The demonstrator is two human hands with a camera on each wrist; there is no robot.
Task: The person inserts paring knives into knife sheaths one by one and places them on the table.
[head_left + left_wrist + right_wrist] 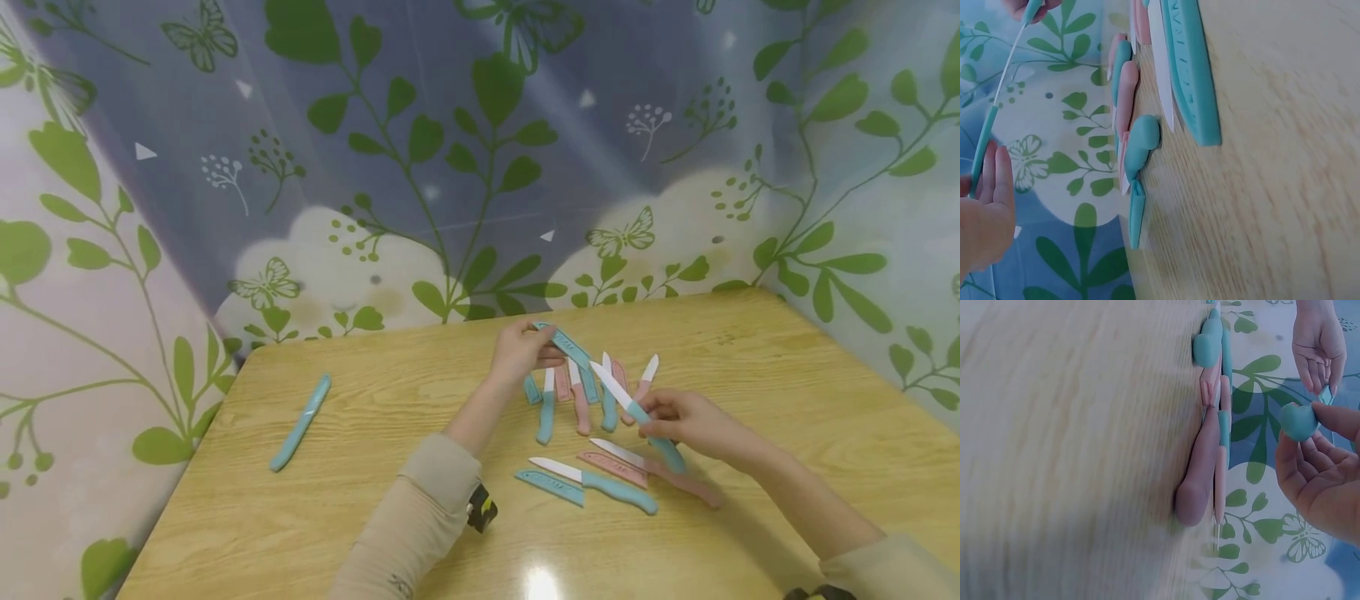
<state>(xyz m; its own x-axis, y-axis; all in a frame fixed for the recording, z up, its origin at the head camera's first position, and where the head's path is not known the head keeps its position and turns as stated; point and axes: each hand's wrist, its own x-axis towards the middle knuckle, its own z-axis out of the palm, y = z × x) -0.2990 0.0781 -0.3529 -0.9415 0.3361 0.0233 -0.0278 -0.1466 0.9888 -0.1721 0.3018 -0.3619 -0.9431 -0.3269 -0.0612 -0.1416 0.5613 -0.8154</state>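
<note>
the left arm reaches up from the bottom middle of the head view, sleeve (442, 479) pushed back, the wrist bent so that the left hand (517, 348) hangs over the far part of the table (787, 367). its thumb and fingers are pinched together on a blue sheath (567, 345), held clear of the wood and slanting down toward the right hand (688, 423).

the right forearm comes in from the lower right and points up and to the left. that hand is clamped on the handle of a blue knife (635, 411), thumb over it and fingers bent beneath. the white blade slants up toward the sheath, its tip right at the sheath's lower end; whether it has gone in i cannot tell.

below and between the hands, a row of blue and pink knives (580, 410) lies with loose sheaths. nearer the person lie a pink knife (681, 478) beside a pink sheath (613, 469), and another blue knife (618, 492) beside another blue sheath (551, 487). a sheathed knife (300, 425) lies well apart on the left.
</note>
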